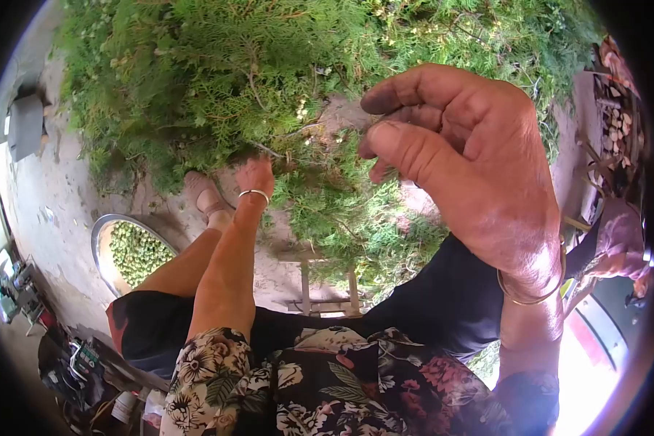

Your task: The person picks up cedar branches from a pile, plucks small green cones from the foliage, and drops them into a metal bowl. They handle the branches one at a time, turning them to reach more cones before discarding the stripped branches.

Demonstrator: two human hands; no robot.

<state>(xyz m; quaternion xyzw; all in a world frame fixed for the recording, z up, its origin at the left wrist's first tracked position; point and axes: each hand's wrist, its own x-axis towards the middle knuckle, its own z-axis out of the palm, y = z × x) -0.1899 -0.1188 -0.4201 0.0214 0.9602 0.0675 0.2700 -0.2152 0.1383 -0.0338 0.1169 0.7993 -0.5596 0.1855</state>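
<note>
My left hand (255,174), with a bangle on the wrist, reaches down to the near edge of a big heap of green, scaly-leaved conifer branches (218,80). Its fingertips merge into the foliage, so what they hold, if anything, is hidden. Close to the camera, my right hand (469,145) is raised above the branches. Its fingers are loosely curled, with a gap between thumb and index finger, and nothing shows between them. The fingertips look darkly stained. A rimmed basin (98,251) of small green cones (138,254) stands on the ground, left of my left arm.
A small wooden stool (305,287) stands between my legs. Stacked firewood (618,134) lies at the far right, with another person (621,232) below it. A grey box-like object (26,127) is at the upper left, and assorted items (80,363) crowd the lower left.
</note>
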